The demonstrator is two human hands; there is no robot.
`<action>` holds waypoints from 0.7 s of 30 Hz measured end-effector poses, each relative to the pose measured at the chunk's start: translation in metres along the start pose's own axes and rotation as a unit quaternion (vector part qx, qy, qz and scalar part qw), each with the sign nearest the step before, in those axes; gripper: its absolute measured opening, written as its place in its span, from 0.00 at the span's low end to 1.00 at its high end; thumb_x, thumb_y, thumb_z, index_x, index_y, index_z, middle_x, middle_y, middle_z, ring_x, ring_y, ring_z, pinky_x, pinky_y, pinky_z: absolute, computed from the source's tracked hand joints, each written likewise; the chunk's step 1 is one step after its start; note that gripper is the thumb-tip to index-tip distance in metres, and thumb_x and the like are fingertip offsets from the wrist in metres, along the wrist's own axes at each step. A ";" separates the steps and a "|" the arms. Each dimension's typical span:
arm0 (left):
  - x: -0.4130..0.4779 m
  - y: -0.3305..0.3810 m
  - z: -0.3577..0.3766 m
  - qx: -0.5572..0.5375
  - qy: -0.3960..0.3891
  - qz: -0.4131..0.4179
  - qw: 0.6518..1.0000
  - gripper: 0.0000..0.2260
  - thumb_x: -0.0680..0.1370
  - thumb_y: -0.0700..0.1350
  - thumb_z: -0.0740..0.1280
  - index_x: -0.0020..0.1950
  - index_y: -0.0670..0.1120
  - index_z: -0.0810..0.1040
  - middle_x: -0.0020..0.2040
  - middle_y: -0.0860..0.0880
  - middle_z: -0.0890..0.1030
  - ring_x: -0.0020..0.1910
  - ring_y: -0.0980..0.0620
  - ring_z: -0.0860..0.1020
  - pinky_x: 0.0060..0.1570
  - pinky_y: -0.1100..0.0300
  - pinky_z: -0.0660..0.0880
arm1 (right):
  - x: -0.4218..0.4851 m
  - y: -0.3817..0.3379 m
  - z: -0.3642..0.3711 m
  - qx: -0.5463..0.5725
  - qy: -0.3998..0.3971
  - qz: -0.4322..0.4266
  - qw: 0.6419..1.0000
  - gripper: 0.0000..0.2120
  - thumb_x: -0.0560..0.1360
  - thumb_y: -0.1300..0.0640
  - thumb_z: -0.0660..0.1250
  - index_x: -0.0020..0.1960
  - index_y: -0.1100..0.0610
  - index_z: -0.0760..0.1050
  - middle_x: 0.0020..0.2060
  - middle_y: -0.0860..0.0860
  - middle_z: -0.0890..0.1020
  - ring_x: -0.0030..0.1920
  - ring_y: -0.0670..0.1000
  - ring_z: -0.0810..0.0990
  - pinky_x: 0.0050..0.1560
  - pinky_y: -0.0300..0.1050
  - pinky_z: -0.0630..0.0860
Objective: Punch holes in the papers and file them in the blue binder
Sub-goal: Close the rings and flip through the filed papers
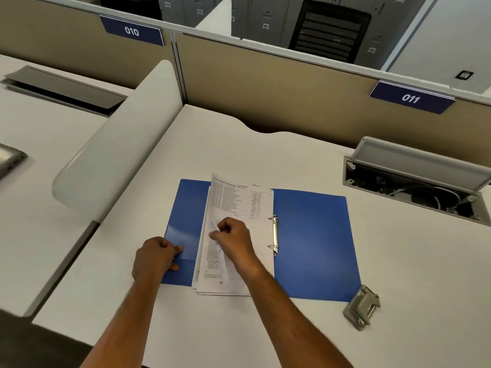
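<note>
The blue binder (313, 240) lies open and flat on the white desk, its two metal rings (275, 235) at the spine. A stack of printed papers (239, 203) rests on its left half, just left of the rings. My left hand (155, 257) grips the binder's left cover edge, thumb on top. My right hand (233, 240) rests on the papers, fingers curled and pinching a lifted sheet near the stack's middle. A grey metal hole punch (361, 306) sits on the desk beside the binder's lower right corner.
An open cable box (414, 179) with wires sits in the desk at the right rear. A white curved divider (117, 144) stands at the left. Beige partition panels (279, 83) with signs 010 and 011 close the back.
</note>
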State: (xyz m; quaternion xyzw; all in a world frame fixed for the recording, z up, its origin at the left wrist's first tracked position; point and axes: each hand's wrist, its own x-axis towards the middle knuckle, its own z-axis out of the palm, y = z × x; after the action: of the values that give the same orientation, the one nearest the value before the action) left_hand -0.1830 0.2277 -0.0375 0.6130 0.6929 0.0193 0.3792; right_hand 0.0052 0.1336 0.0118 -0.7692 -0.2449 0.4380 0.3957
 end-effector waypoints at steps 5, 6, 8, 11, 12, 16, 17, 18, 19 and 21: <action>0.006 -0.006 0.002 0.016 0.001 0.005 1.000 0.16 0.75 0.59 0.76 0.47 0.47 0.81 0.37 0.47 0.87 0.39 0.45 0.86 0.50 0.45 0.83 | 0.010 0.016 0.020 -0.098 0.008 -0.001 0.995 0.08 0.80 0.47 0.73 0.50 0.47 0.75 0.46 0.46 0.81 0.51 0.54 0.84 0.65 0.58 0.82; 0.008 -0.007 0.002 0.023 0.001 0.005 1.000 0.17 0.75 0.60 0.77 0.47 0.47 0.81 0.38 0.47 0.87 0.39 0.44 0.86 0.52 0.43 0.84 | 0.010 0.016 0.020 -0.108 0.005 -0.006 0.994 0.09 0.81 0.45 0.72 0.50 0.48 0.75 0.46 0.46 0.81 0.51 0.53 0.84 0.65 0.56 0.81; 0.008 -0.008 0.002 0.018 -0.003 0.004 1.000 0.17 0.75 0.60 0.77 0.46 0.47 0.81 0.37 0.47 0.87 0.39 0.44 0.86 0.52 0.42 0.84 | 0.006 0.016 0.015 -0.099 0.002 -0.022 0.995 0.11 0.81 0.43 0.72 0.51 0.49 0.77 0.47 0.46 0.82 0.50 0.51 0.83 0.63 0.52 0.82; 0.004 -0.004 0.000 -0.012 -0.008 0.005 1.000 0.15 0.75 0.56 0.77 0.43 0.46 0.80 0.32 0.48 0.87 0.36 0.45 0.87 0.49 0.44 0.84 | -0.006 0.022 0.000 -0.166 0.129 -0.095 0.973 0.12 0.82 0.41 0.71 0.55 0.50 0.81 0.53 0.47 0.84 0.53 0.49 0.82 0.59 0.47 0.81; 0.003 -0.003 0.000 -0.012 -0.005 0.004 1.000 0.15 0.75 0.56 0.77 0.42 0.46 0.80 0.31 0.48 0.86 0.35 0.45 0.87 0.48 0.45 0.84 | -0.011 0.026 -0.006 -0.232 0.190 -0.126 0.946 0.14 0.81 0.41 0.70 0.57 0.50 0.82 0.56 0.48 0.85 0.56 0.50 0.83 0.61 0.49 0.81; 0.000 -0.002 0.000 -0.011 0.001 -0.004 1.000 0.14 0.76 0.57 0.77 0.47 0.49 0.77 0.32 0.48 0.86 0.36 0.47 0.86 0.43 0.51 0.81 | -0.018 0.038 -0.016 -0.370 0.145 -0.125 0.909 0.22 0.81 0.42 0.69 0.70 0.53 0.81 0.69 0.53 0.83 0.69 0.56 0.81 0.72 0.56 0.75; -0.001 -0.001 0.000 -0.011 0.003 -0.003 1.000 0.15 0.76 0.57 0.77 0.49 0.49 0.76 0.33 0.48 0.87 0.36 0.47 0.86 0.41 0.52 0.80 | -0.019 0.040 -0.016 -0.385 0.105 -0.115 0.910 0.23 0.82 0.42 0.68 0.72 0.53 0.79 0.72 0.53 0.81 0.72 0.56 0.78 0.74 0.55 0.73; -0.002 -0.001 0.000 -0.011 0.006 -0.004 1.000 0.15 0.76 0.57 0.77 0.51 0.50 0.75 0.34 0.48 0.87 0.36 0.47 0.86 0.39 0.53 0.78 | -0.020 0.042 -0.016 -0.396 0.078 -0.115 0.907 0.24 0.83 0.42 0.68 0.74 0.52 0.78 0.75 0.53 0.78 0.74 0.56 0.76 0.76 0.54 0.72; -0.003 0.000 0.001 -0.012 0.010 -0.006 1.000 0.15 0.77 0.56 0.76 0.52 0.50 0.75 0.34 0.47 0.86 0.35 0.48 0.85 0.37 0.55 0.76 | -0.021 0.044 -0.016 -0.407 0.061 -0.121 0.903 0.24 0.83 0.42 0.67 0.75 0.52 0.77 0.77 0.53 0.76 0.77 0.56 0.74 0.78 0.53 0.70; -0.005 -0.001 0.003 -0.005 0.023 0.001 1.000 0.13 0.78 0.55 0.75 0.52 0.50 0.76 0.34 0.47 0.86 0.35 0.48 0.85 0.36 0.56 0.74 | -0.021 0.044 -0.020 -0.416 0.043 -0.134 0.898 0.25 0.84 0.42 0.67 0.77 0.51 0.75 0.81 0.52 0.72 0.80 0.55 0.70 0.80 0.53 0.67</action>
State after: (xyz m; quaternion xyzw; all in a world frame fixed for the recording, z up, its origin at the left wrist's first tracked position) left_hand -0.1824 0.2220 -0.0376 0.6111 0.7006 0.0374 0.3664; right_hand 0.0137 0.0859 -0.0082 -0.8417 -0.4884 0.2055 0.1042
